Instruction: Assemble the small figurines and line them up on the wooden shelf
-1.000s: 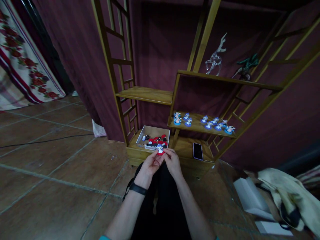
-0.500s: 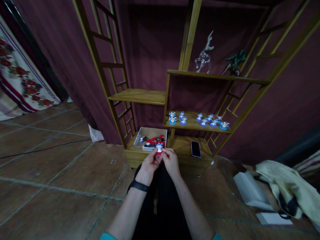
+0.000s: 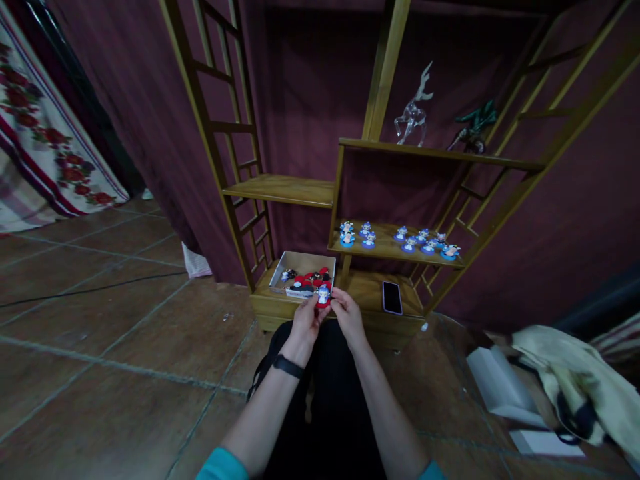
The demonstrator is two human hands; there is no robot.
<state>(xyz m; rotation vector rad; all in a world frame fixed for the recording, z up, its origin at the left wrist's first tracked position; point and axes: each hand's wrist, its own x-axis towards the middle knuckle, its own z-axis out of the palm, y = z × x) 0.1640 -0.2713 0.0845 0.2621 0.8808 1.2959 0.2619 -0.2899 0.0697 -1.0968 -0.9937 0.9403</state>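
A small figurine (image 3: 323, 294) with a purple-blue top, white body and red base is held upright between my hands, above my knees. My left hand (image 3: 306, 321) grips the base from the left. On the other side, the fingertips of my right hand (image 3: 349, 317) close on the base's right edge. Just behind the figurine is an open white box (image 3: 277, 280), with several red-based and dark pieces inside. Several similar figurines (image 3: 369, 240) with blue or purple bases stand on the small shelf (image 3: 385, 248) above and to the right.
A phone (image 3: 392, 297) lies on the lowest board of the wooden rack (image 3: 370, 283). Higher up stand a clear deer ornament (image 3: 413, 120) and a dark green statuette (image 3: 473, 127). White boxes (image 3: 503, 387) and a pale cloth bag (image 3: 575, 373) are on the floor at right.
My hands and the figurine have shifted slightly to the right in view, and my right fingers sit a little higher beside it. The head view has turned slightly. The shelf figurines stay put.
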